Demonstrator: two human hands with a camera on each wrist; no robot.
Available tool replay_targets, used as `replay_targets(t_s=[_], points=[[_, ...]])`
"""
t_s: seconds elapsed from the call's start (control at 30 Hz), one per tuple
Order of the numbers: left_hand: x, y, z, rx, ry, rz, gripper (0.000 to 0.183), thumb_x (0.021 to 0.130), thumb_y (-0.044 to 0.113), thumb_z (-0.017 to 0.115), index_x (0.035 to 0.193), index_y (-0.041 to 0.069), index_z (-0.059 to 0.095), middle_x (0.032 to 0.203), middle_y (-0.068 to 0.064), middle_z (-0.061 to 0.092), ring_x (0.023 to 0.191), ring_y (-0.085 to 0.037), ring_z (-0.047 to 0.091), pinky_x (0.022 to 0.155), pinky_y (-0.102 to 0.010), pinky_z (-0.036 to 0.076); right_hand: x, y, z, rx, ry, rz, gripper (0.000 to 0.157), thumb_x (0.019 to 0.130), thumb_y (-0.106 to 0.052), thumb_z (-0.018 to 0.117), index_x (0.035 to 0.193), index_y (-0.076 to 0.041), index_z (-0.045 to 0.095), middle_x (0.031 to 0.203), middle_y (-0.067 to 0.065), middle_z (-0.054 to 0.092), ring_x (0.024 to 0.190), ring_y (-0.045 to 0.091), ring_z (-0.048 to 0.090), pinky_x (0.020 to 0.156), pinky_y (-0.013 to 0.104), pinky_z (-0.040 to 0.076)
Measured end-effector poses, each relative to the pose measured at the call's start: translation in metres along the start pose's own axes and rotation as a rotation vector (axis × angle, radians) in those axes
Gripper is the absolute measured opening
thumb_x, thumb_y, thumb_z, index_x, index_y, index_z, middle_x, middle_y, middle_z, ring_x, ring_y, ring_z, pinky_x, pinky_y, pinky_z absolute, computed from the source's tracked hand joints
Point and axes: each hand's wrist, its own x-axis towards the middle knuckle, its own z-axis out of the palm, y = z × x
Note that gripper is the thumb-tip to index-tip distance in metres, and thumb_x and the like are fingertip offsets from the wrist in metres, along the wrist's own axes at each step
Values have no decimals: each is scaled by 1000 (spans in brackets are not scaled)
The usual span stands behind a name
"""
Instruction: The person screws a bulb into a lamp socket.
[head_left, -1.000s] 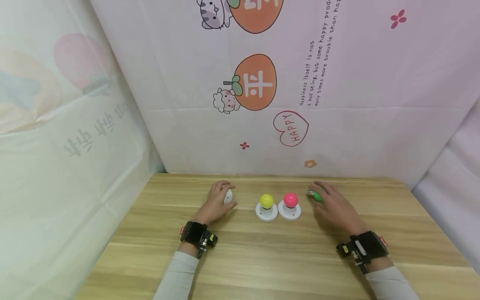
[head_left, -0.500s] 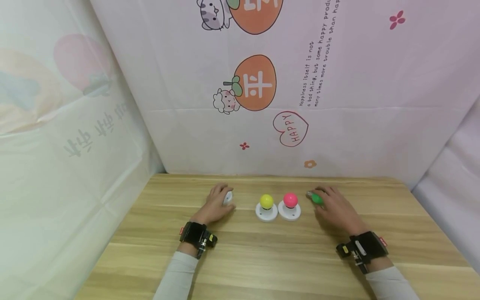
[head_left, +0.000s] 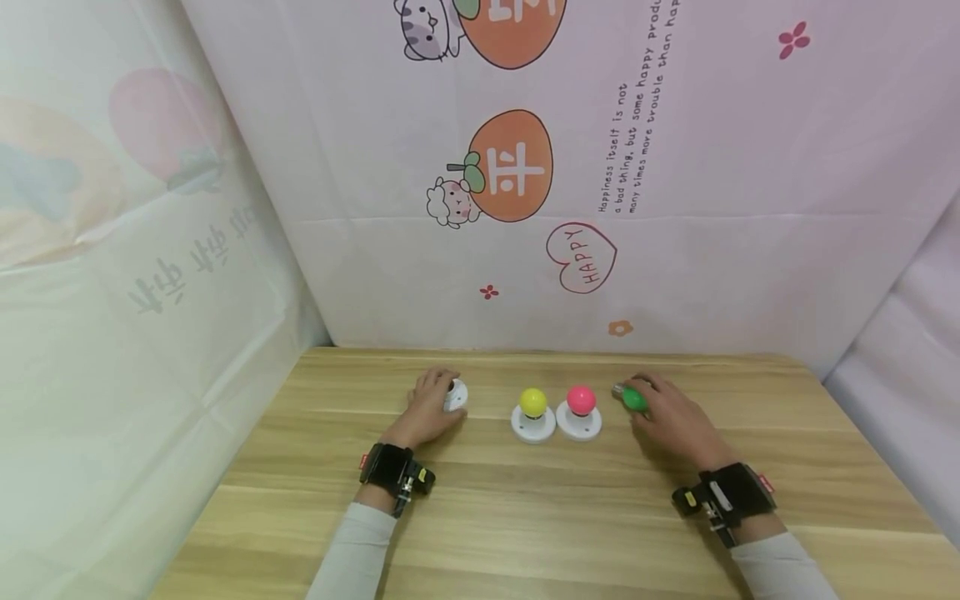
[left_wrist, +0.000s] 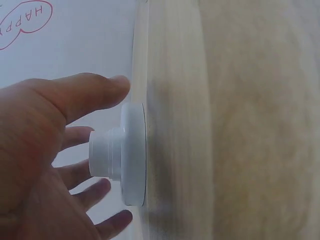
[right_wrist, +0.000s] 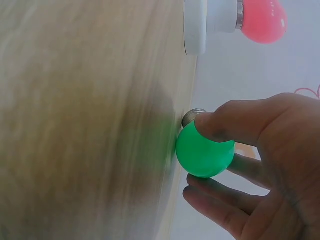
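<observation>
My left hand (head_left: 431, 410) is spread around a white lamp socket (left_wrist: 107, 155) that stands on the wooden table. In the left wrist view the thumb (left_wrist: 95, 95) is on one side of the socket and the fingers are on the other, with no firm grip visible. My right hand (head_left: 671, 417) pinches a green light bulb (right_wrist: 205, 152) between thumb and fingers. The bulb lies low at the tabletop, its metal screw base (head_left: 618, 389) pointing left. Between the hands, a yellow bulb (head_left: 533, 402) and a pink bulb (head_left: 581, 400) stand upright in two white sockets.
Those two round sockets (head_left: 533, 430) sit side by side, their rims close together. A printed white cloth (head_left: 720, 275) rises behind the far edge of the table (head_left: 510, 517), and another hangs at the left. Each wrist wears a black camera strap (head_left: 386, 465).
My left fingers have drawn back slightly, so more of the socket shows. The right fingers have closed in on the green bulb, which has shifted slightly toward me. The yellow and pink bulbs stay put.
</observation>
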Motion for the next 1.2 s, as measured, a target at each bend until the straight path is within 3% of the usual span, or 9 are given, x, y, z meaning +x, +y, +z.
replay_targets(t_s=[0.43, 0.77, 1.2], points=[[-4, 5, -4, 39, -3, -7, 64, 81, 26, 76, 131, 0, 46, 130, -17, 45, 122, -35, 36, 103, -49, 33, -2, -3, -1, 1, -32, 56, 48, 85, -11, 69, 130, -5, 52, 125, 17, 53, 112, 36, 51, 86, 56, 49], [-4, 3, -3, 60, -29, -38, 62, 80, 32, 76, 127, 3, 48, 124, -14, 46, 115, -30, 40, 100, -47, 36, -3, -1, 1, 14, -20, 43, 46, 85, -10, 69, 128, -6, 52, 123, 19, 52, 113, 37, 50, 88, 57, 48], [-5, 6, -4, -24, -19, -63, 61, 79, 31, 77, 126, 7, 47, 128, -12, 37, 112, -26, 40, 90, -39, 47, -1, -6, -2, 70, 33, 12, 43, 85, -6, 67, 125, -4, 51, 118, 19, 51, 102, 36, 57, 81, 54, 52]])
